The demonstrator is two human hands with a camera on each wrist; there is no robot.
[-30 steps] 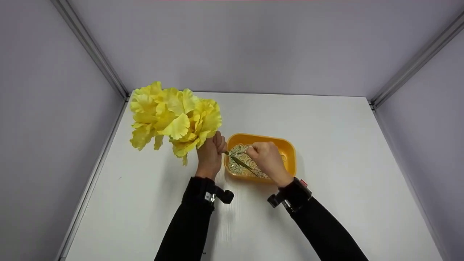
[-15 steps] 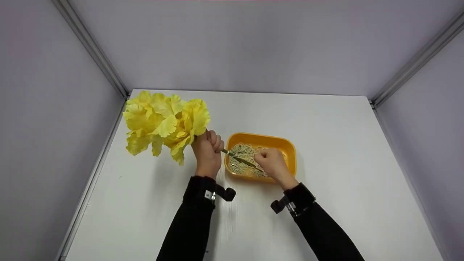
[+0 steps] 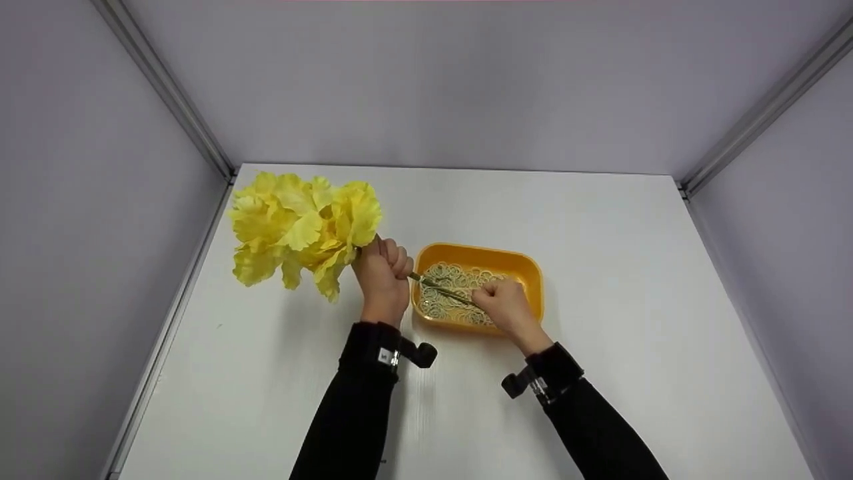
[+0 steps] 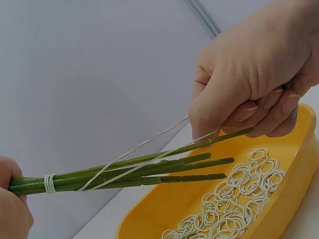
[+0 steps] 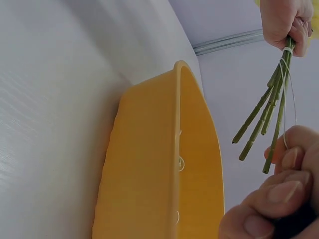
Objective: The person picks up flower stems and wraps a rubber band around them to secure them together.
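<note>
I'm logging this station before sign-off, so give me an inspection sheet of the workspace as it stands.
Surface: white table, bare around the work.
Job's things: yellow flowers; green stems bunched, one rubber band wound round them and stretched; orange tray of loose bands.
Clutter: nothing seen.
Hands: left hand grips the stems below the blooms; right hand pinches the stretched band over the tray.
Cables: nothing seen; wrist cameras strapped on black sleeves.
Surroundings: plain grey walls with metal corner rails.

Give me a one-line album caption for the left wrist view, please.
A right hand pulls a rubber band taut along green flower stems above a yellow tray of bands.
</note>
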